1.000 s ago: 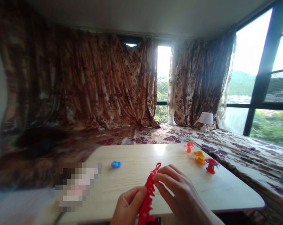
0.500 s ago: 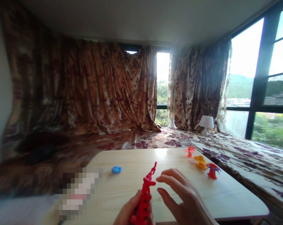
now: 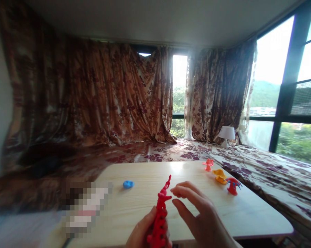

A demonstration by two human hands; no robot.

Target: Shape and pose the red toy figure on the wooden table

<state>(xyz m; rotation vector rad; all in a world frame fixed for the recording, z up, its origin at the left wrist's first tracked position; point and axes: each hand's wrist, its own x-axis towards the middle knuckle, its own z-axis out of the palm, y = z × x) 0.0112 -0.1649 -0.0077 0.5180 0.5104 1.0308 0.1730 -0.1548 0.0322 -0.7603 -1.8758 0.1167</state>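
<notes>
My left hand [image 3: 145, 227] grips a red knobbly piece [image 3: 159, 217], held upright at the near edge of the table. The piece has rounded bumps down its length, an arm jutting to the right and a thin, chain-like tip on top. My right hand [image 3: 196, 210] is just to the right of it, thumb and fingers bent and apart, with nothing between them. Its fingertips come close to the jutting arm without visible contact. A small blue lump [image 3: 128, 184] lies on the table farther left.
On the pale wooden table [image 3: 142, 172], a coral-red figure [image 3: 208, 164], a yellow figure [image 3: 219, 176] and a red figure with blue bits [image 3: 233, 186] line the right edge. A blurred-out patch [image 3: 87, 208] covers something at left. A white lamp [image 3: 227, 133] stands behind.
The red piece has turned slightly in my left hand, so its side arm looks more pointed. My right fingers have drawn a little closer together near it. The view has shifted slightly.
</notes>
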